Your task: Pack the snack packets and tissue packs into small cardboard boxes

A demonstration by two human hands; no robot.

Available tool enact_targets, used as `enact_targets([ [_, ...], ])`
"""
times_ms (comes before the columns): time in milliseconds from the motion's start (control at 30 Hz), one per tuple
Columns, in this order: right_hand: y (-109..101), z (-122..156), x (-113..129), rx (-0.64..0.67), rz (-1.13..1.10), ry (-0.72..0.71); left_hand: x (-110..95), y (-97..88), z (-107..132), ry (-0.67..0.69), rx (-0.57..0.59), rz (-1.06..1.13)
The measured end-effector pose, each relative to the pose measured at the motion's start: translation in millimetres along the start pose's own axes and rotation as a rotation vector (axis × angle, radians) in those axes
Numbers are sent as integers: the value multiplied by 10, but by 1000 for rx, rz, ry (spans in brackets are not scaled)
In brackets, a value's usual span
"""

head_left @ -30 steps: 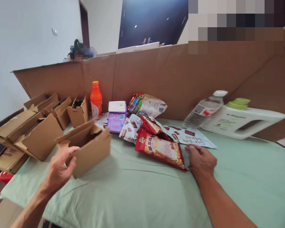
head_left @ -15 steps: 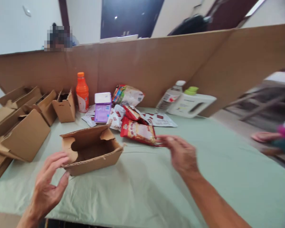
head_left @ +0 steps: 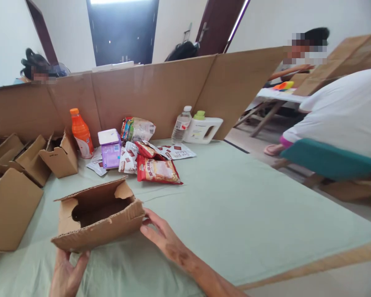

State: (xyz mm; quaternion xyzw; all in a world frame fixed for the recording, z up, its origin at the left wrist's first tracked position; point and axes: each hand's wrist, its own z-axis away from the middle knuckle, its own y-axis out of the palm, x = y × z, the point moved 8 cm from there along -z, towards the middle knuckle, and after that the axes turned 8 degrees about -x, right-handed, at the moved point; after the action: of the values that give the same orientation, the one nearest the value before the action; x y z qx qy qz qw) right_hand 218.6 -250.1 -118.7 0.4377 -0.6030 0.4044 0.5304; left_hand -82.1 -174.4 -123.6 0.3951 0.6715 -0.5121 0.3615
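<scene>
An open-topped cardboard box is between my hands on the green-covered table, its inside dark. My left hand holds it at the lower left front; the fingertips are hidden behind and under the box, with the thumb in sight. At the right end, my right hand grips the box between thumb and fingers. Beyond it lie a red snack bag, white-and-brown pouches and a purple pack. I cannot tell whether the box's underside is fully on the cloth.
More cardboard boxes crowd the left side. An orange bottle, a colourful bag, a clear water bottle and a white jug with a green cap stand before a cardboard partition. Other people are behind it and at right.
My right hand has moved from beside the red snack bag to the box's right end. My left hand has gone from the box's left edge to its lower front. The view has swung right.
</scene>
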Motion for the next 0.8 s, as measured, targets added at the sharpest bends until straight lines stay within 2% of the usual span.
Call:
enact_targets([
  [67,-183,123,-43,-91,-14,40,-100,168,-50,7,76,19],
  [133,-377,207,-84,-199,-29,73,-284,395,-120,57,189,35],
  [233,-548,247,-125,-298,-27,94,-546,676,-255,159,297,45],
  [300,-565,219,-135,-295,-16,87,-622,755,-363,206,271,38],
  [400,-563,86,-118,-201,25,38,-557,766,-477,224,181,4],
  [500,-789,-223,-48,-157,238,-57,-403,747,-480,221,141,-23],
  [600,-1195,-739,105,-219,773,-225,-291,715,-453,216,124,-51],
  [700,-1483,-1329,131,-225,967,-233,-260,685,-473,209,113,-75],
  [800,-1522,-1746,66,-162,1059,-202,-269,674,-515,196,114,-92],
])
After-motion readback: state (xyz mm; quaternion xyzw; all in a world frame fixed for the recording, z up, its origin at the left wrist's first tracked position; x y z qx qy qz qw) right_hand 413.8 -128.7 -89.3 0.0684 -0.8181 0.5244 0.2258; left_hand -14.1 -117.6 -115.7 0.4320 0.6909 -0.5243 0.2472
